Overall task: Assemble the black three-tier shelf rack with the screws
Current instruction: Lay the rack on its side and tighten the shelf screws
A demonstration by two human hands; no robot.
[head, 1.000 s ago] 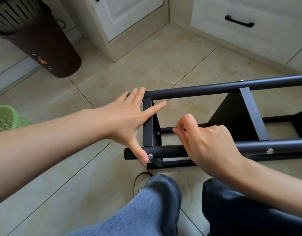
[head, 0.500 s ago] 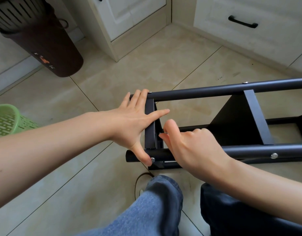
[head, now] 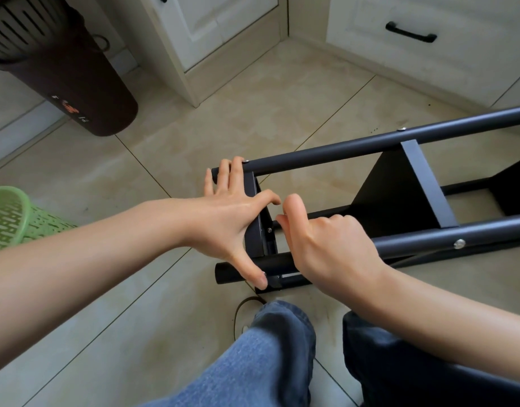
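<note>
The black shelf rack [head: 370, 146] lies on its side on the tiled floor, tubes running off to the right. My left hand [head: 226, 218] is spread over its end shelf panel [head: 254, 239]: fingers on the far tube, thumb on the near tube [head: 429, 240], index finger hooked over the panel's edge. My right hand [head: 326, 248] is curled just inside that panel, thumb up against the index finger, pinching something small that the fingers hide. A silver screw [head: 459, 244] sits in the near tube. The middle shelf [head: 399, 198] stands between the tubes.
A brown slotted bin [head: 85, 92] stands at the back left and a green basket [head: 12, 218] lies at the left edge. White cabinets [head: 223, 30] and a drawer with a black handle [head: 411, 33] line the back. My jeans-clad knees [head: 267, 362] are in front.
My right hand has moved left, from the middle of the gap to the inner face of the end panel. My left index finger has curled over the panel's edge.
</note>
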